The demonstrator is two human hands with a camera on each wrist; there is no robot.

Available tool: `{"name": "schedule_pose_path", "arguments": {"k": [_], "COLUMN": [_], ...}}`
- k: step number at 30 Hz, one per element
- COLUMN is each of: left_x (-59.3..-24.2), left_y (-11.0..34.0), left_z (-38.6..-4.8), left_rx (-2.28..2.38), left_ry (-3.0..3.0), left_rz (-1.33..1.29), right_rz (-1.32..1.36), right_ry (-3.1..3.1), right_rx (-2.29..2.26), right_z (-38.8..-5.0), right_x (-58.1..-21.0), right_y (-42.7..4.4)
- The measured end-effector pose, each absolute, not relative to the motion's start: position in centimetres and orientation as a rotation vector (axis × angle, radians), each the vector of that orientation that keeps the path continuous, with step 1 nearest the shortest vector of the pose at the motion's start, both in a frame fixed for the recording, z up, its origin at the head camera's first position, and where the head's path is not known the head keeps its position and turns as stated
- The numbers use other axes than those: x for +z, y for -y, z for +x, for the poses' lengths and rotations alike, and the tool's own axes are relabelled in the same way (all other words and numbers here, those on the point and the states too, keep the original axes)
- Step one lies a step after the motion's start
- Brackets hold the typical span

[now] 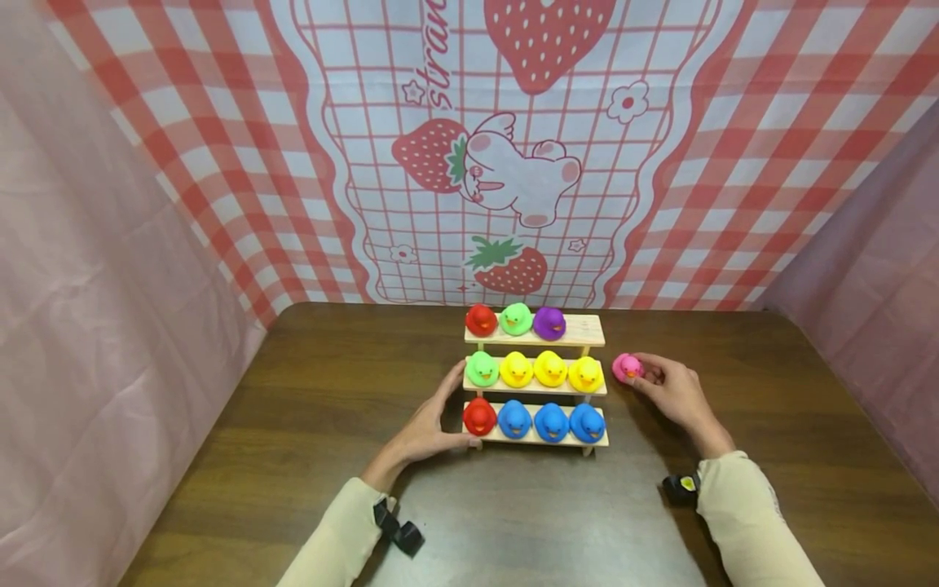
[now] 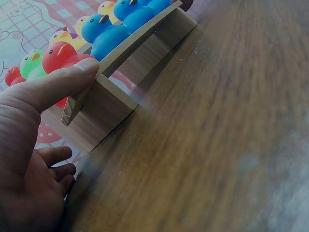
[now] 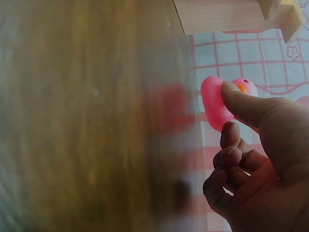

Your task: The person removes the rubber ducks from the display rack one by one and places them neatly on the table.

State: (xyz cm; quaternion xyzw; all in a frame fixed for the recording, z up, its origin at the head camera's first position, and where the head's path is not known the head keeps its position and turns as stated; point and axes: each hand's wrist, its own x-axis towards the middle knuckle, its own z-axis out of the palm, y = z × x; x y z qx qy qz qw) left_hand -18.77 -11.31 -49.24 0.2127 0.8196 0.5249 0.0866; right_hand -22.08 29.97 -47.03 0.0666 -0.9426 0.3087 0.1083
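A pink rubber duck (image 1: 628, 368) is pinched between the thumb and fingers of my right hand (image 1: 673, 394), just right of the wooden tiered stand (image 1: 584, 329). The right wrist view shows this pink duck (image 3: 216, 104) off the table. My left hand (image 1: 425, 430) rests against the stand's left end, thumb at the bottom tier and index finger by the middle one. On the top tier sit red, green and purple ducks (image 1: 549, 324), with bare wood at the right. The middle tier carries a green duck (image 1: 482, 369) and three yellow ones; the bottom, a red duck (image 1: 480, 417) and three blue ones.
The stand is on a brown wooden table (image 1: 315, 391). Behind it hangs a checked strawberry-print cloth (image 1: 513, 163), and pale pink curtains (image 1: 110, 285) hang at the sides. Each wrist wears a small black camera (image 1: 399, 530).
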Motion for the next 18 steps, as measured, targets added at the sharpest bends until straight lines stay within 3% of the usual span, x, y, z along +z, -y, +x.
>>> {"name": "schedule_pose_path", "arguments": {"k": [18], "left_x": [-49.25], "left_y": [11.27], "left_z": [-18.70], "left_rx": [1.579], "left_ry": [-2.447], "left_rz": [0.636], "right_rz": [0.230], "right_ry": [2.837], "right_rx": [0.926], "right_z": [-22.19], "right_x": [-48.12], "right_y": [-30.23]}}
